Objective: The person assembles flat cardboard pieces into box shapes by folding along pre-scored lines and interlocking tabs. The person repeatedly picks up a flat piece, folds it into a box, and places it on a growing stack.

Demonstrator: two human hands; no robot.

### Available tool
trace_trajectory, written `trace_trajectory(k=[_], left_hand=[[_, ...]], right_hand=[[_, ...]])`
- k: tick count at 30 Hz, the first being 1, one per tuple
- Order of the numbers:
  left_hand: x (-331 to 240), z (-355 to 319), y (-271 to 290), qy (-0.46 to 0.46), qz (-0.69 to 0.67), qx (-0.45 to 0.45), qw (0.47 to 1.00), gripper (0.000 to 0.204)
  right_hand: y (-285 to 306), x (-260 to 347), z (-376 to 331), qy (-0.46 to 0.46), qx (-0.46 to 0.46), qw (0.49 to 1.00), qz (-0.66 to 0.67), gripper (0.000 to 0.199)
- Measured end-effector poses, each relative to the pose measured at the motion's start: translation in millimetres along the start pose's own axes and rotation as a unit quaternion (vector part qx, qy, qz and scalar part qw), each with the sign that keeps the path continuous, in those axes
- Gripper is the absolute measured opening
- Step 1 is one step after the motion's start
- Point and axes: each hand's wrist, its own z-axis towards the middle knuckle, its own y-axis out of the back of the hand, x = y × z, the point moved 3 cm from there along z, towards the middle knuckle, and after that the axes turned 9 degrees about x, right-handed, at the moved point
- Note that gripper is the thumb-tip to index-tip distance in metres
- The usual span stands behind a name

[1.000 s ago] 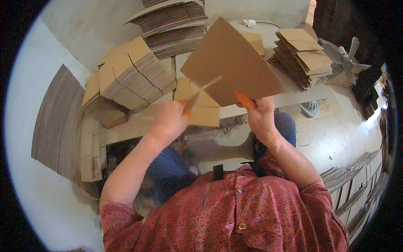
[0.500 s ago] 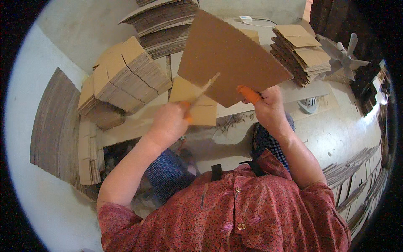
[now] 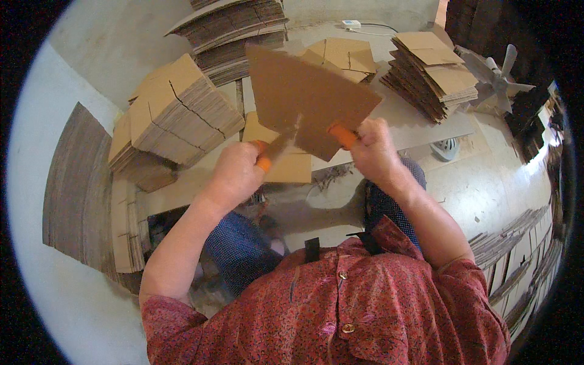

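Fingers (image 3: 263, 159) of both hands gripping cardboard sheet (image 3: 307, 97)

Soft daylight, glare on the right — fisheye bending, dark corners, slight blur.

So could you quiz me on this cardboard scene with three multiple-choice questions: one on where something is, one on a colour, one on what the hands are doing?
1. Where is the fan?
A. upper right
B. lower left
C. on the person's lap

2. What colour shows at the fingertips?
A. blue
B. orange
C. green

3. How is the cardboard sheet held?
A. flat on the table
B. raised in both hands
C. by one hand only

Answers: 1 A, it stands beyond the right-hand cardboard stack. 2 B, orange tips show on both hands. 3 B, the left hand and right hand grip its lower edge above the table.
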Motion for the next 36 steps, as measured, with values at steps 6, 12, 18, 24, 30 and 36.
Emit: trace_trajectory(k=[6,12,18,24,30,36], left_hand=[[5,11,7,-0.031,-0.005,-0.009,0.999,0.020],[1,11,7,-0.031,0.030,-0.049,0.998,0.020],[21,15,18,0.028,-0.080,-0.037,0.996,0.020],[26,20,11,-0.023,-0.093,-0.017,0.995,0.019],[39,13,16,-0.031,-0.358,0.035,0.933,0.056],[53,-44,-56,-0.179,-0.448,-0.109,0.869,0.088]], right_hand=[[-20,2,5,0.049,0.027,0.998,-0.007,0.013],[-17,19,13,0.052,0.028,0.997,-0.045,0.012],[-32,1,15,-0.001,0.042,0.995,-0.086,0.012],[-58,-14,19,0.038,0.040,0.995,-0.084,0.027],[-76,-30,14,0.039,0.103,0.990,-0.091,0.028],[-81,-52,15,0.031,0.087,0.989,-0.112,0.029]])
